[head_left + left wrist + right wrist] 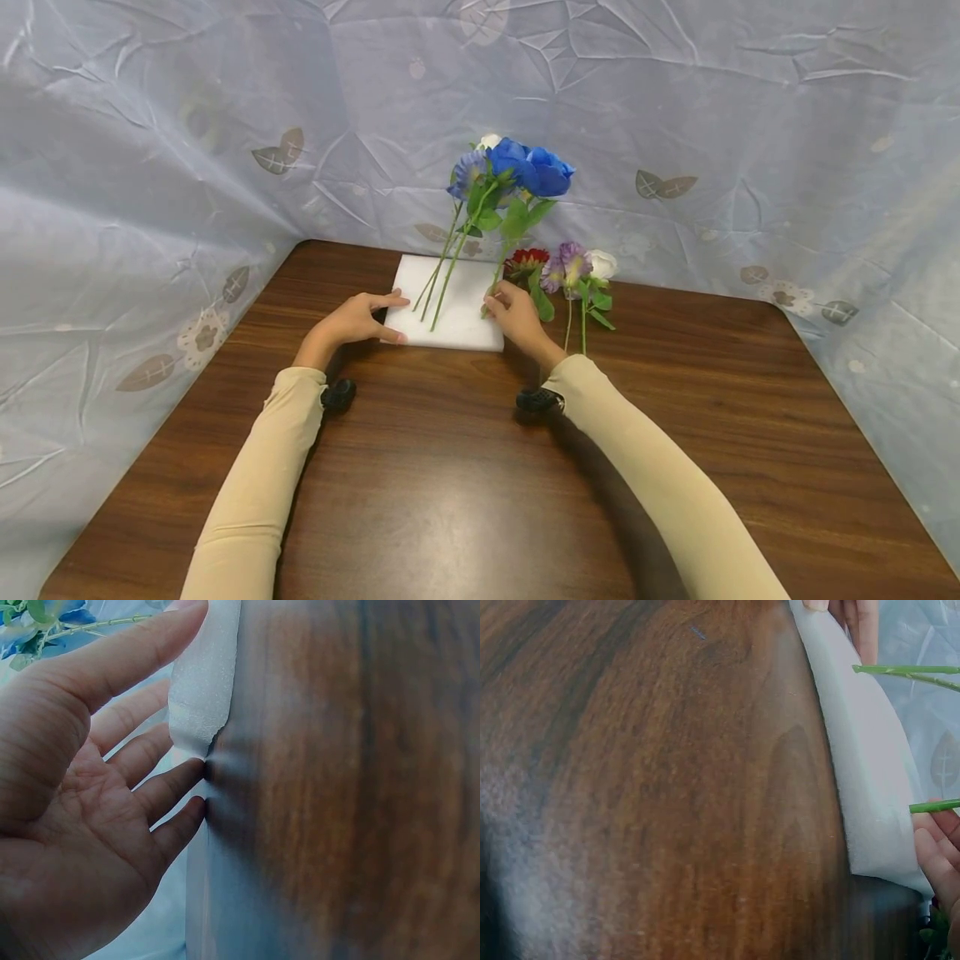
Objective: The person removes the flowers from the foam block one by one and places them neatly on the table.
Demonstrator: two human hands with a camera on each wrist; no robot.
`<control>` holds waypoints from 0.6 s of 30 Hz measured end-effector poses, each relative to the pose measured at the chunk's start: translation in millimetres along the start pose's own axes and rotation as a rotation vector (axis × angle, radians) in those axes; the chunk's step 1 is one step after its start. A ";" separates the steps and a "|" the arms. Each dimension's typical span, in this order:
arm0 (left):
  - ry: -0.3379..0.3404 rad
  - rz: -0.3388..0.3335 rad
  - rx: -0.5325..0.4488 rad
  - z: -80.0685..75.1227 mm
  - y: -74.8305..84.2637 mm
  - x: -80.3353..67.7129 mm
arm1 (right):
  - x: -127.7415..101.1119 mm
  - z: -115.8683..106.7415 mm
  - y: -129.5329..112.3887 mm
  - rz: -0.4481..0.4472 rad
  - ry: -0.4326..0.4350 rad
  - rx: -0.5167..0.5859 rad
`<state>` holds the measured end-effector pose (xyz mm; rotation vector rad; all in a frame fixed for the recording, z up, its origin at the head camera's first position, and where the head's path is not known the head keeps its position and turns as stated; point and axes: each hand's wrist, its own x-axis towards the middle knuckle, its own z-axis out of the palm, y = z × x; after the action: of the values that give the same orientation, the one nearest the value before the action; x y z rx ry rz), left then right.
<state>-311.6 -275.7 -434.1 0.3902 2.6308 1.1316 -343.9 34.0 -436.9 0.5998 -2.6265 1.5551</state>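
A white foam block (459, 332) lies on the brown table (450, 483). Several blue flowers (525, 167) stand in it on green stems (448, 279). My left hand (360, 321) rests with straight fingers on the block's left edge; in the left wrist view the left hand (82, 787) lies against the foam (202, 690), thumb along its side. My right hand (513, 310) pinches one green stem (501, 265) at the block's right side. The right wrist view shows the foam (870, 765), that stem (934, 806) by my right hand's fingers (939, 851), and another stem (907, 669).
A red flower (527, 258), a purple one (572, 262) and a white one (602, 265) lie on the table just right of the block. A pale leaf-patterned cloth (675, 125) hangs behind and at both sides of the table.
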 end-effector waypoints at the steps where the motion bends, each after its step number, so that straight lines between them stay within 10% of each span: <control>1: -0.001 -0.001 -0.003 0.0 0.1 0.1 | 0.7 -0.2 0.6 -0.002 0.001 0.014; 18: -0.014 -0.005 0.003 -0.8 0.7 -0.3 | -1.2 -13.8 -10.0 0.056 -0.053 0.100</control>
<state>-311.5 -275.9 -433.0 0.3900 2.6208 1.1189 -341.7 41.9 -421.9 0.5859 -2.6384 1.7179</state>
